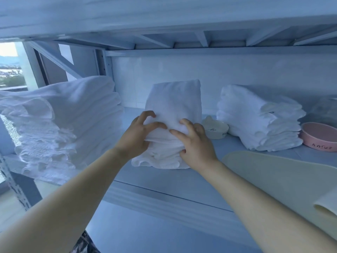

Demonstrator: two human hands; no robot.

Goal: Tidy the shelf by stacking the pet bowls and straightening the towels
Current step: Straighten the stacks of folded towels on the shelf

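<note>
The towel-straightening step was in hand. On the shelf (164, 183), the left grip (138, 136) and right grip (195, 143) both clasped the front of the middle towel stack (173, 103). The fingers were curled over its upper folds and the thumbs dug in among the lower layers, so each grip held towel. That stack's top towel stood humped and its bottom edges splayed forward. The next move probably called for pressing the layers flat and squaring the front edges.

To the left of the middle stack a larger towel pile (63, 125) sagged with ragged edges. To the right a third pile (255, 121) leaned unevenly. Both looked unstraightened.

The pet bowls were not yet stacked. A white bowl (216, 131) sat just right of the middle stack, and a pink bowl (319, 139) stood beyond the third pile. What showed of their insides held nothing. A cream mat (273, 179) lay to the front right of the middle stack.
</note>
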